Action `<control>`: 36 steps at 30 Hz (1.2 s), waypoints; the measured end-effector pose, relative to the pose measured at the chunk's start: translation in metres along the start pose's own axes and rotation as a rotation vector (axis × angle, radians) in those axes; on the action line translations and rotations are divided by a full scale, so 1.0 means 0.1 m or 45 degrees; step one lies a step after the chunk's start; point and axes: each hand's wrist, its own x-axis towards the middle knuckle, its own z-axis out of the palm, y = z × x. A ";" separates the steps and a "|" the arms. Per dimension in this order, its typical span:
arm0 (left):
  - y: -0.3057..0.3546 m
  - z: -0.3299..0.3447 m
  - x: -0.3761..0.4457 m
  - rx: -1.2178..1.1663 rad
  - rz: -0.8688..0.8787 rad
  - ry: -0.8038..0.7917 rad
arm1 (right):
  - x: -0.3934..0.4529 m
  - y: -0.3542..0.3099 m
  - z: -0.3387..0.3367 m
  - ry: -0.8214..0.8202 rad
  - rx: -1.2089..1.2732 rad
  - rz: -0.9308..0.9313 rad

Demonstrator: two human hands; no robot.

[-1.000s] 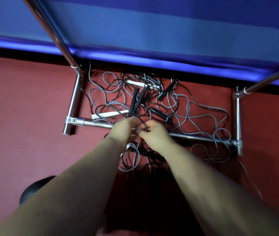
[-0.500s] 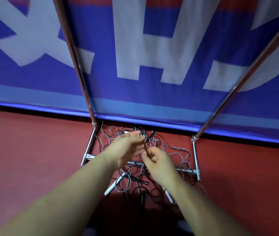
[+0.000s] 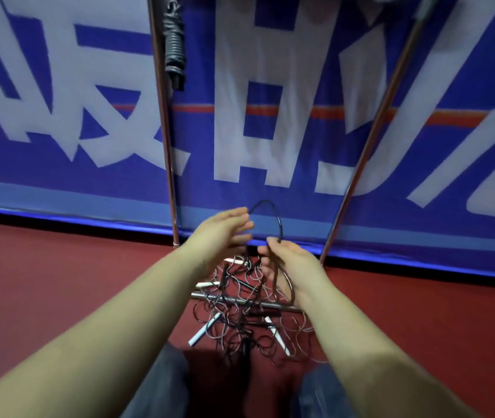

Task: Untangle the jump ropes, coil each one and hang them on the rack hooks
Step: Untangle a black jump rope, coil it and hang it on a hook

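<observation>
Black thin cord jump rope (image 3: pixel 273 214) arcs between my hands above the tangled pile of ropes (image 3: pixel 240 306) on the red floor (image 3: pixel 59 282). Right hand (image 3: pixel 288 260) pinches it, strands hanging below. Left hand (image 3: pixel 225 230) fingers nearly straight, fingertips at the cord. One coiled grey rope (image 3: pixel 174 46) hangs on the chrome rack (image 3: pixel 164 131).

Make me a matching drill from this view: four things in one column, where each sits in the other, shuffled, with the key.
1. coiled rope
2. black rope loop
3. tangled pile
4. white handle

A. arching between the left hand and right hand
B. hanging high beside the left rack pole
C. on the red floor across the bottom bar
D. lying at the pile's near left edge

Pairs: 1-B, 2-A, 3-C, 4-D
</observation>
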 end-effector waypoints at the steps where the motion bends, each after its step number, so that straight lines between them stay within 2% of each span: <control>1: -0.05 0.04 -0.12 0.053 -0.060 -0.079 | -0.07 -0.07 0.03 -0.004 0.073 -0.010; 4: -0.07 0.12 -0.45 0.154 -0.287 -0.350 | -0.27 -0.22 0.10 0.017 0.151 -0.126; 7: 0.03 0.09 -0.66 0.072 -0.440 -0.490 | -0.39 -0.24 0.11 0.147 0.012 -0.275; 10: 0.17 0.04 -0.78 0.114 -0.244 -0.379 | -0.50 -0.26 0.08 0.215 -0.083 -0.334; 12: 0.28 0.02 -0.82 0.295 -0.040 -0.257 | -0.59 -0.29 0.06 0.165 -0.216 -0.262; 14: 0.38 0.03 -0.87 0.552 0.126 -0.128 | -0.67 -0.31 0.03 0.068 -0.605 -0.074; 16: 0.46 0.08 -0.93 0.688 0.260 -0.024 | -0.74 -0.34 0.02 0.033 -1.163 0.003; 17: 0.49 0.12 -0.96 0.695 0.316 0.008 | -0.76 -0.36 0.02 0.083 -1.392 -0.038; 19: 0.55 0.20 -0.99 0.641 0.393 0.005 | -0.82 -0.43 0.06 0.201 -1.602 -0.216; 24: 0.70 0.35 -1.07 0.469 0.444 -0.121 | -0.98 -0.57 0.24 0.082 -1.595 -0.629; 31: 0.77 0.35 -1.09 -0.148 0.376 -0.176 | -1.06 -0.61 0.25 0.057 -1.275 -0.828; 32: 0.74 0.34 -1.08 -0.110 0.403 -0.164 | -1.07 -0.60 0.26 0.061 -1.234 -0.834; 35: 0.58 0.33 -1.03 0.354 0.533 -0.069 | -1.10 -0.61 0.30 0.111 -0.951 -0.800; 36: 0.50 0.35 -1.02 0.455 0.539 -0.106 | -1.10 -0.64 0.31 0.125 -0.824 -0.775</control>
